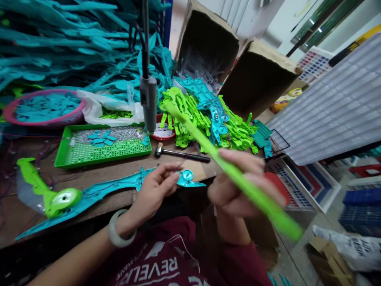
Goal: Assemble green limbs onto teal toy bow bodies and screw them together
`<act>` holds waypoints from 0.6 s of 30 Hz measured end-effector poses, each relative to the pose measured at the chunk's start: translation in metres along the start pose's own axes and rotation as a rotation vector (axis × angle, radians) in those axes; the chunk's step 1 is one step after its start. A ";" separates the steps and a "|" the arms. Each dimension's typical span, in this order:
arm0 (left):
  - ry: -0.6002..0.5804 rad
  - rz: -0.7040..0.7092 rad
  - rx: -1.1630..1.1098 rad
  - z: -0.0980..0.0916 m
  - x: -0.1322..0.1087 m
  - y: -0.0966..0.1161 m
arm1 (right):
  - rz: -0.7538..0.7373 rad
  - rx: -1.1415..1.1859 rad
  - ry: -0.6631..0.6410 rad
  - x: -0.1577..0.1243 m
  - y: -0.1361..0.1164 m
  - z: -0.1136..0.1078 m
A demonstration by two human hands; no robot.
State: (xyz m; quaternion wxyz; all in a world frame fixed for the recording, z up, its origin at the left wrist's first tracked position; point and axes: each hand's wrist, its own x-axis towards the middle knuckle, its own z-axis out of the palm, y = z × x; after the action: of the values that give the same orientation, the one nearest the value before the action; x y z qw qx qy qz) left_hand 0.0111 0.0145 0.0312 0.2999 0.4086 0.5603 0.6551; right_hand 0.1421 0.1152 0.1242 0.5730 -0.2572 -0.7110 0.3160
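My right hand [238, 186] is closed round a long, narrow bright green plastic part [208, 147], raised at a slant and smeared by motion. A long turquoise plastic part [114, 180] lies along the table's near edge, a thin wire running on it. Over its right end is my left hand [157, 184], fingers curled and pinched together; what they hold, if anything, is hidden. Attached at the turquoise part's left end is a green angled piece [38, 180] with a round hub [66, 198].
A hammer [184, 155] lies behind my left hand. Around it are a green tray [104, 157] of small metal pieces, a pile of green parts [190, 115], a pink basket [44, 119] and a grey lamp-like post [148, 99]. Cardboard boxes [262, 75] stand behind.
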 end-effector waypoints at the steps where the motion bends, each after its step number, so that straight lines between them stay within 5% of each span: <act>1: 0.062 0.005 0.065 0.001 -0.001 -0.002 | -0.001 0.050 0.101 0.007 0.014 -0.004; 3: 0.104 0.061 0.303 -0.002 -0.001 -0.010 | 0.116 0.150 0.138 0.017 0.053 -0.015; 6: -0.080 0.189 0.692 -0.006 0.005 -0.033 | 0.589 0.240 0.036 0.014 0.116 -0.033; 9: -0.172 0.221 0.825 -0.008 0.007 -0.058 | 0.805 0.255 -0.003 -0.011 0.156 -0.043; 13: -0.248 0.272 0.941 -0.028 -0.009 -0.070 | 0.962 0.306 -0.102 -0.042 0.166 -0.033; 18: -0.165 0.454 1.107 -0.051 -0.035 -0.049 | 1.089 0.369 -0.227 -0.045 0.165 -0.013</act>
State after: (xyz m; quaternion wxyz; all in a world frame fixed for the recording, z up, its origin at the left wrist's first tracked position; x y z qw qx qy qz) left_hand -0.0190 -0.0311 -0.0255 -0.0622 0.6627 0.6918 0.2800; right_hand 0.1649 0.1946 -0.0258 0.2837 -0.4458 -0.4668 0.7092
